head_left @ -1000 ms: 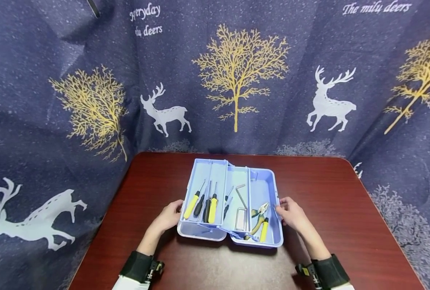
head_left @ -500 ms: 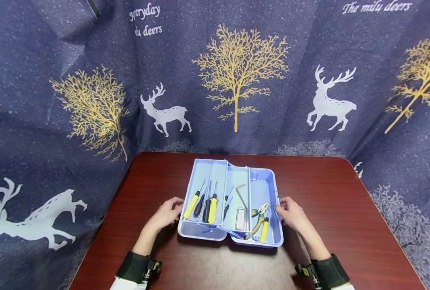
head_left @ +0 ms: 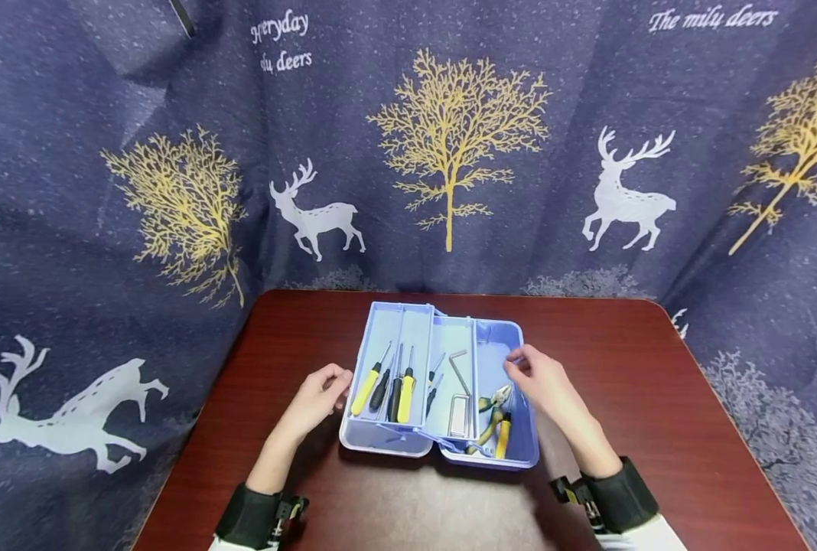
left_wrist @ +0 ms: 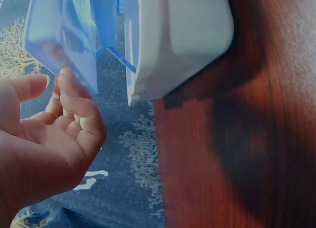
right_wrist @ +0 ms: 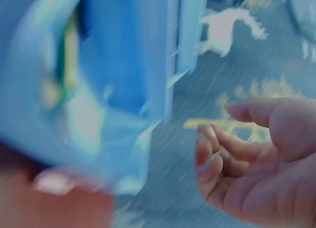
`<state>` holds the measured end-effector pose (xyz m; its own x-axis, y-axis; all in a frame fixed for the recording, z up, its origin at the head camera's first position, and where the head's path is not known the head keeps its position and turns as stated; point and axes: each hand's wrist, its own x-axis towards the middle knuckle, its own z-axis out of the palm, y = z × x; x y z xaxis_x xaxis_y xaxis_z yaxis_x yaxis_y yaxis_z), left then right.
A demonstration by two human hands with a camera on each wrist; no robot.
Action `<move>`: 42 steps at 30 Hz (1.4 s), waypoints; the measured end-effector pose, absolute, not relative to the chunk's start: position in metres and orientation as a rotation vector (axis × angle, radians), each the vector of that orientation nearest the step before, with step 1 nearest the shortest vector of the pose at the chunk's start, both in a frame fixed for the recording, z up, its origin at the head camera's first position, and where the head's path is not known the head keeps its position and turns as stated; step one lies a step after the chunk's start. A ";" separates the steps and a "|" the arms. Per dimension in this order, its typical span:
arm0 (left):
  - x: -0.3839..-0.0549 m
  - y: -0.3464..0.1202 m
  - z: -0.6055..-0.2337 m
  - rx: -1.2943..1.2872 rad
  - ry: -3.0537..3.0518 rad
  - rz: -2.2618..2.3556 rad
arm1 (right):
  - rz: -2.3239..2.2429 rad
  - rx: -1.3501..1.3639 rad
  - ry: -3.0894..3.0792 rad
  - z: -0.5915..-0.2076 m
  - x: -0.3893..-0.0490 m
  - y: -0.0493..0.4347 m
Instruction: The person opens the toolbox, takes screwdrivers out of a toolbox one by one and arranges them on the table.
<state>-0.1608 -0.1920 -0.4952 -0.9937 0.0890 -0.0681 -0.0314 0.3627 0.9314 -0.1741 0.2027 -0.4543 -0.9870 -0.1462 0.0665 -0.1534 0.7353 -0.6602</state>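
Observation:
A light blue toolbox (head_left: 391, 441) stands unfolded on the table, its stepped trays spread to the left. Beside the raised tray's left edge is my left hand (head_left: 317, 399), fingers loosely bent and holding nothing; in the left wrist view its fingertips overlap the tray's lower corner. My right hand (head_left: 545, 379) hovers over the box's right compartment, thumb and fingers apart with nothing between them. Pliers (head_left: 495, 419) with green and yellow handles lie in that compartment, along with a yellow-handled tool (head_left: 502, 438). Several screwdrivers, among them a yellow one (head_left: 406, 396), fill the left tray.
The middle tray holds an L-shaped hex key (head_left: 460, 373), a flat rectangular piece (head_left: 459, 416) and small dark screwdrivers (head_left: 431, 395). Under everything is a reddish-brown table (head_left: 608, 360). A dark blue curtain (head_left: 408, 153) with deer and trees hangs behind it.
My right hand has left the box's right rim and moved up and inward over the compartment. My left hand has drawn slightly back from the tray's side.

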 end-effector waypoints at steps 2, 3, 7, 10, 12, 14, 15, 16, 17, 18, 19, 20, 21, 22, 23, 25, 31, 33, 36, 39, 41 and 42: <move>-0.159 -0.191 -0.494 0.073 2.491 1.716 | 1.144 0.354 -2.916 -0.440 -0.176 0.188; -0.159 -0.191 -0.494 0.087 2.486 1.711 | 1.150 0.416 -2.916 -0.434 -0.178 0.181; -0.156 -0.192 -0.496 0.140 2.459 1.702 | 1.152 0.635 -2.917 -0.409 -0.182 0.150; -0.156 -0.195 -0.497 0.177 2.457 1.698 | 1.157 0.804 -2.913 -0.394 -0.186 0.123; -0.156 -0.196 -0.497 0.195 2.460 1.689 | 1.167 0.907 -2.915 -0.387 -0.189 0.106; -0.157 -0.197 -0.498 0.204 2.455 1.687 | 1.181 0.979 -2.935 -0.383 -0.192 0.089; -0.158 -0.198 -0.498 0.206 2.449 1.690 | 1.185 1.004 -2.947 -0.382 -0.193 0.082; -0.158 -0.198 -0.498 0.209 2.444 1.690 | 1.179 1.025 -2.963 -0.380 -0.195 0.074; -0.158 -0.199 -0.499 0.212 2.441 1.689 | 1.172 1.038 -2.984 -0.379 -0.196 0.067; -0.159 -0.199 -0.499 0.213 2.438 1.690 | 1.148 1.051 -3.002 -0.378 -0.197 0.060; -0.159 -0.199 -0.498 0.213 2.433 1.695 | 1.125 1.080 -3.021 -0.378 -0.199 0.053; -0.159 -0.200 -0.498 0.212 2.430 1.698 | 1.117 1.107 -3.038 -0.378 -0.201 0.046; -0.159 -0.200 -0.498 0.207 2.428 1.698 | 1.095 1.137 -3.052 -0.379 -0.202 0.040; -0.159 -0.200 -0.498 0.203 2.422 1.703 | 1.077 1.158 -3.071 -0.380 -0.204 0.033; -0.159 -0.200 -0.498 0.201 2.418 1.707 | 1.065 1.180 -3.083 -0.381 -0.205 0.027; -0.158 -0.199 -0.499 0.193 2.409 1.710 | 1.043 1.216 -3.117 -0.384 -0.206 0.017; -0.157 -0.196 -0.499 0.250 2.370 1.729 | 0.942 1.268 -3.178 -0.396 -0.204 -0.002; -0.156 -0.195 -0.498 0.272 2.341 1.736 | 0.932 1.257 -3.207 -0.401 -0.201 -0.005; -0.155 -0.194 -0.497 0.287 2.312 1.737 | 0.912 1.218 -3.244 -0.406 -0.197 -0.009; -0.155 -0.194 -0.496 0.294 2.301 1.737 | 0.923 1.153 -3.272 -0.406 -0.194 -0.013; -0.156 -0.194 -0.495 0.297 2.301 1.733 | 0.911 1.121 -3.282 -0.406 -0.194 -0.015; -0.156 -0.194 -0.495 0.297 2.302 1.730 | 0.906 1.101 -3.287 -0.407 -0.194 -0.015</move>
